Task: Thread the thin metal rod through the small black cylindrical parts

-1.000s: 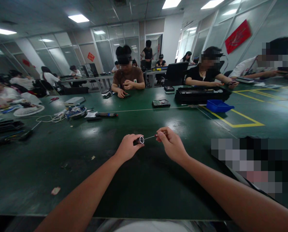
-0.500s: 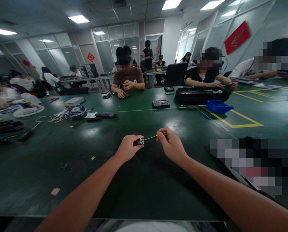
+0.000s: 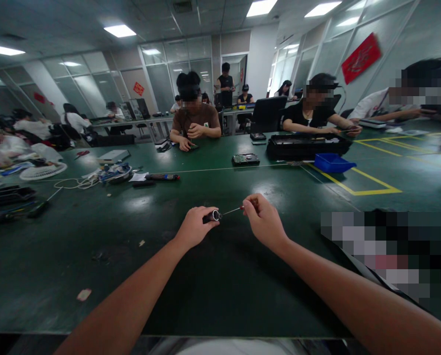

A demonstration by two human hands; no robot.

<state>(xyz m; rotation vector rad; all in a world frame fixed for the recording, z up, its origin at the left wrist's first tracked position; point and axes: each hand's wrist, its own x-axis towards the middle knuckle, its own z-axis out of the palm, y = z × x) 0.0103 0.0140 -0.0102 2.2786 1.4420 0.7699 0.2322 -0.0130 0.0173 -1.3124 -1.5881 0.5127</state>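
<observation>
My left hand (image 3: 195, 228) is closed round a short dark cylinder with a bright ring at its end (image 3: 210, 216), held just above the green table (image 3: 220, 286). The ringed end faces right, toward my other hand. In the fingers of my right hand (image 3: 264, 222) is a thin screwdriver (image 3: 232, 211), its handle partly hidden and reddish where the shaft begins. The shaft points left and slightly down. At its tip, just outside the ring, sits a small dark piece (image 3: 220, 216); whether it touches the cylinder I cannot tell.
Across the table lie a hard drive (image 3: 245, 159), a blue tray (image 3: 333, 162) and a long black casing (image 3: 307, 146). An electric screwdriver (image 3: 164, 176) and tangled cables (image 3: 113, 172) are at the left. Several people work around the tables.
My right hand has drawn the screwdriver slightly to the right and up. A small dark piece now shows outside the ringed end. My left hand has hardly moved.
</observation>
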